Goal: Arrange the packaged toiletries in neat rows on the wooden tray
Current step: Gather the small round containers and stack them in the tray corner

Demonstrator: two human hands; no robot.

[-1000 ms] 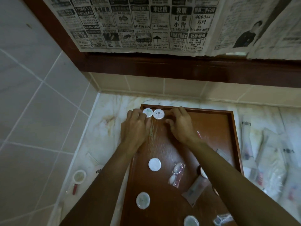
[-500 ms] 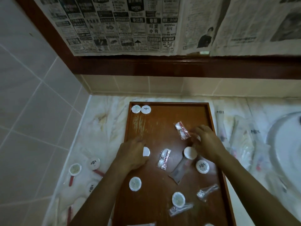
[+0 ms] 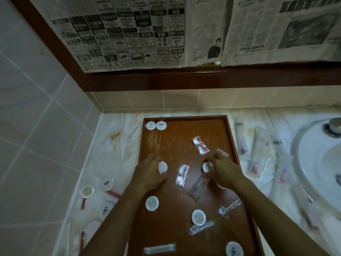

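A wooden tray [image 3: 230, 137] lies on the marble counter. Two round white packets [image 3: 156, 125] sit side by side in its far left corner. My left hand [image 3: 149, 172] grips a round white packet [image 3: 162, 167] at the tray's middle left. My right hand [image 3: 224, 169] pinches another round white packet [image 3: 207, 166] at middle right. Between the hands lies a clear sachet with red and white contents [image 3: 182, 174]. Several round packets [image 3: 151, 203] and clear sachets [image 3: 200, 147] are scattered over the rest of the tray.
Round packets [image 3: 107, 184] and red-handled items lie on the counter left of the tray. Long clear-wrapped packets [image 3: 262, 159] pile up to its right, beside a white sink [image 3: 313, 163]. Tiled wall stands at left; a newspaper-covered mirror frame runs along the back.
Both hands drew back from the two packets in the far left corner to mid-tray. Each has now closed its fingers on a round white packet.
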